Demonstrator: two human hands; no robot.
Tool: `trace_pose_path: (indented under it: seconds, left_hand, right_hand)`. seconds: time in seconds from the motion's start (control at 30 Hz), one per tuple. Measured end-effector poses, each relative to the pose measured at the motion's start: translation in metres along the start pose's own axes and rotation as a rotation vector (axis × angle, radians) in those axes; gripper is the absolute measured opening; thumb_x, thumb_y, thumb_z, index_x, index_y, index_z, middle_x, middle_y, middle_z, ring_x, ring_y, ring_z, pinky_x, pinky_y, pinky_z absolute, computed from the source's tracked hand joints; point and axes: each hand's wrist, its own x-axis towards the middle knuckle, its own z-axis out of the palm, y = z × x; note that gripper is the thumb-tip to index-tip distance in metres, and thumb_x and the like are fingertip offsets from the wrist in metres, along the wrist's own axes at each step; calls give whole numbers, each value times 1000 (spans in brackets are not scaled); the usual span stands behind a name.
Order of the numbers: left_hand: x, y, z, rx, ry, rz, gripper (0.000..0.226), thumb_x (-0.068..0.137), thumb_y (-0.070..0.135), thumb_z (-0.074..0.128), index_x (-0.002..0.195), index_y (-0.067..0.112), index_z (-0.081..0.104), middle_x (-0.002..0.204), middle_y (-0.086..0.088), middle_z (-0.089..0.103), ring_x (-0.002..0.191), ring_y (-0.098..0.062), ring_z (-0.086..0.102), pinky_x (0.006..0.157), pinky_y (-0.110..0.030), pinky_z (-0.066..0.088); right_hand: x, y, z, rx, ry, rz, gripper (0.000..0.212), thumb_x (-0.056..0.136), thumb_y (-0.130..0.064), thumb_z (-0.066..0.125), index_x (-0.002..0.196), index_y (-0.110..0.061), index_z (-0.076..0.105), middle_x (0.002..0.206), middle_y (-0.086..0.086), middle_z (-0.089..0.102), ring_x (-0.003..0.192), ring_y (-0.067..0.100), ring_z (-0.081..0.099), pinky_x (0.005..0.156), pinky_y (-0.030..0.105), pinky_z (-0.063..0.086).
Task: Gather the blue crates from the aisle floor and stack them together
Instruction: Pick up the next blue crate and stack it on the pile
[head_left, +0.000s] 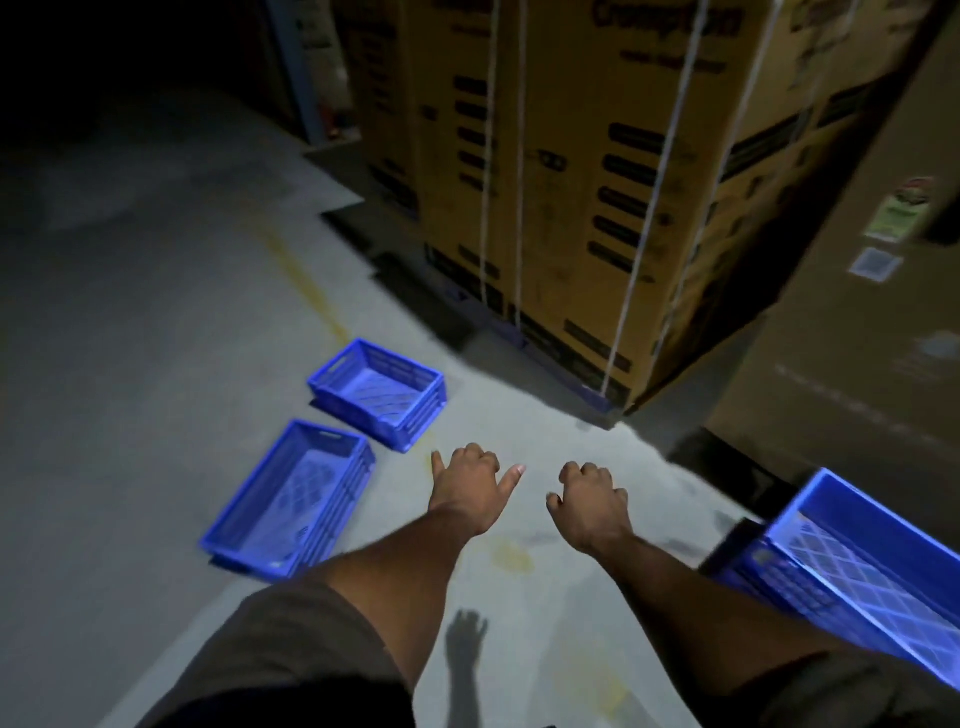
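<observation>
Two empty blue crates lie on the grey aisle floor to my left: a long one (291, 499) nearer me and a smaller one (378, 391) just beyond it. A third blue crate (852, 566) sits at the right edge, seemingly on top of another blue crate. Both my arms reach forward over the floor between them. My left hand (467, 486) holds nothing, fingers loosely curled with thumb and little finger spread. My right hand (589, 499) is also empty, its fingers curled under. Neither hand touches a crate.
Tall strapped cardboard boxes (571, 182) stand on a pallet straight ahead, with another large brown carton (857, 338) at the right. A faded yellow line (306, 291) runs along the floor. The aisle to the left is dark. The picture is motion-blurred.
</observation>
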Motion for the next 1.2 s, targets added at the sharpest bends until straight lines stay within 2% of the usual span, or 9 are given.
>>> trace_pose_path:
  seconds: [0.27, 0.5, 0.67, 0.73, 0.87, 0.93, 0.97, 1.07, 1.2]
  left_hand:
    - [-59, -185, -23, -74, 66, -314, 61, 96, 63, 26, 122, 21, 62, 134, -3, 54, 132, -21, 43, 119, -54, 13]
    - [-85, -295, -24, -140, 121, -529, 54, 96, 62, 30, 112, 25, 65, 124, -1, 58, 125, -20, 50, 115, -53, 19]
    - [-86, -378, -26, -131, 143, -639, 52, 96, 61, 32, 108, 24, 67, 118, 1, 60, 119, -21, 53, 110, -47, 29]
    - [-83, -416, -29, -132, 136, -661, 57, 94, 64, 28, 107, 24, 66, 117, 0, 61, 117, -21, 53, 106, -43, 32]
    - [-82, -490, -47, -178, 141, -707, 85, 76, 77, 5, 104, 25, 66, 113, -3, 62, 112, -25, 56, 99, -39, 38]
    - [-75, -527, -66, -212, 144, -728, 92, 74, 83, 5, 106, 23, 66, 112, -6, 61, 112, -28, 55, 97, -37, 41]
    - [-67, -544, -78, -230, 139, -750, 87, 76, 82, 11, 108, 22, 65, 114, -6, 60, 114, -27, 53, 98, -35, 41]
    - [-41, -588, -105, -257, 135, -748, 52, 94, 62, 37, 114, 21, 63, 120, -5, 57, 121, -23, 48, 100, -31, 39]
    - [-25, -633, -122, -273, 158, -706, 40, 96, 54, 43, 110, 22, 64, 115, -4, 60, 116, -22, 52, 95, -31, 42]
  right_hand:
    - [-4, -170, 47, -56, -106, -262, 42, 93, -40, 45, 128, -18, 48, 129, 8, 50, 125, 27, 42, 99, 45, 39]
    - [10, -280, 81, -150, -199, -433, 43, 93, -41, 46, 129, -17, 47, 132, 8, 49, 126, 27, 41, 100, 45, 39]
    - [42, -357, 117, -209, -263, -532, 46, 94, -41, 45, 133, -17, 44, 134, 8, 47, 128, 26, 40, 100, 45, 39]
    - [61, -391, 134, -233, -289, -561, 48, 94, -42, 44, 136, -17, 42, 136, 8, 46, 129, 26, 39, 100, 45, 39]
    - [92, -460, 157, -251, -366, -586, 50, 96, -43, 44, 138, -16, 39, 140, 9, 42, 132, 28, 38, 101, 44, 38]
    - [104, -497, 166, -254, -396, -603, 51, 96, -43, 44, 138, -15, 39, 140, 10, 43, 132, 29, 37, 102, 45, 39]
    - [111, -517, 170, -262, -401, -622, 51, 95, -43, 44, 138, -15, 39, 140, 11, 43, 133, 30, 37, 103, 46, 39]
    - [129, -570, 179, -283, -422, -657, 54, 95, -44, 44, 140, -13, 38, 142, 12, 41, 134, 31, 36, 105, 48, 37]
    - [142, -629, 190, -289, -442, -661, 57, 96, -44, 44, 143, -14, 35, 145, 12, 39, 135, 32, 34, 106, 47, 36]
